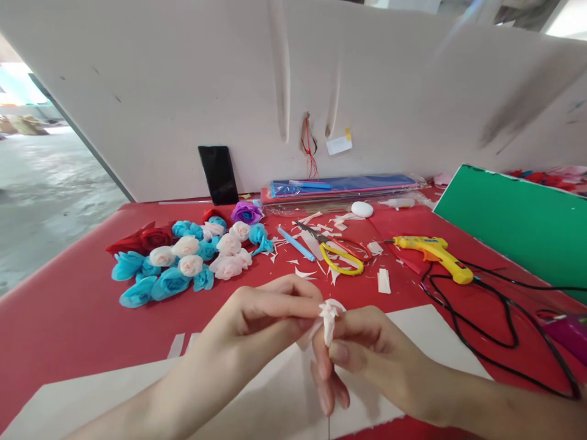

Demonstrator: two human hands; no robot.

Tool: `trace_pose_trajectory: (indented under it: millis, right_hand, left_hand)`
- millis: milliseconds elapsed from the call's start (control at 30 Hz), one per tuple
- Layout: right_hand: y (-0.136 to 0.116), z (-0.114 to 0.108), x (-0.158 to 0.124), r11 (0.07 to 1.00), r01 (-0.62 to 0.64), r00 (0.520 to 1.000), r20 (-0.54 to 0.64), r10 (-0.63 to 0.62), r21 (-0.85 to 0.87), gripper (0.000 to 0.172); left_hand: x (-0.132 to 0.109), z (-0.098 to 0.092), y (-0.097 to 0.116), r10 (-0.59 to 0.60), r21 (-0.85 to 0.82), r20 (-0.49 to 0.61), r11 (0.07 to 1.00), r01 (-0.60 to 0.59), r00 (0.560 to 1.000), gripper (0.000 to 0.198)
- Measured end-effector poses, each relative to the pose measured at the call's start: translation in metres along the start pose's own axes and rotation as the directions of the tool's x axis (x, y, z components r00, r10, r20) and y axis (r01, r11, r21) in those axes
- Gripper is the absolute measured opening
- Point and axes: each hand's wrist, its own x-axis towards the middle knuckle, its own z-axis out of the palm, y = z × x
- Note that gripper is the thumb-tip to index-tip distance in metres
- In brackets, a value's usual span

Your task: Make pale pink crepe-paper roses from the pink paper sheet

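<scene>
My left hand (261,321) and my right hand (367,360) meet low in the middle of the head view, both pinched on a small white paper flower (330,318). The left fingers press the petals from the left side. The right thumb and fingers grip the rolled base from below, and a thin wire stem (329,425) hangs down from it. A white sheet (422,330) lies on the red table (68,318) under my hands.
A pile of blue, white, red and purple paper flowers (192,256) lies left of centre. Yellow-handled scissors (339,253), a blue pen (296,243), a yellow glue gun (435,253) with a black cord (486,324), paper scraps, a green board (518,220) and a black phone (219,174) lie further back.
</scene>
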Motion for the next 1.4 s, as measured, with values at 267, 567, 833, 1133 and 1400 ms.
trace_pose_trajectory:
  millis: [267,567,833,1133,1400]
  right_hand:
    - [-0.007,0.001,0.001,0.996,-0.075,0.995,0.063,0.078,-0.046,0.040]
    - [-0.012,0.004,-0.003,0.753,0.266,0.942,-0.003,-0.336,-0.601,0.042]
    - [-0.013,0.011,-0.008,0.239,0.358,0.765,0.136,-0.629,-0.903,0.030]
    - [-0.012,0.008,-0.010,0.049,0.336,0.706,0.217,-0.674,-0.940,0.031]
    - [-0.015,0.009,-0.010,0.078,0.316,0.717,0.184,-0.673,-0.946,0.028]
  left_hand:
    - [-0.005,0.002,0.003,-0.117,-0.183,0.096,0.974,0.134,0.988,0.014]
    - [-0.005,0.010,0.008,0.085,0.111,-0.047,0.991,-0.080,0.995,0.031]
    - [-0.019,0.014,-0.002,0.412,0.534,-0.167,0.801,-0.269,0.896,0.036]
    - [-0.014,0.013,-0.007,0.567,0.532,-0.077,0.719,-0.447,0.820,0.033]
    - [-0.008,0.017,-0.001,0.344,0.239,-0.302,0.930,-0.279,0.889,0.047]
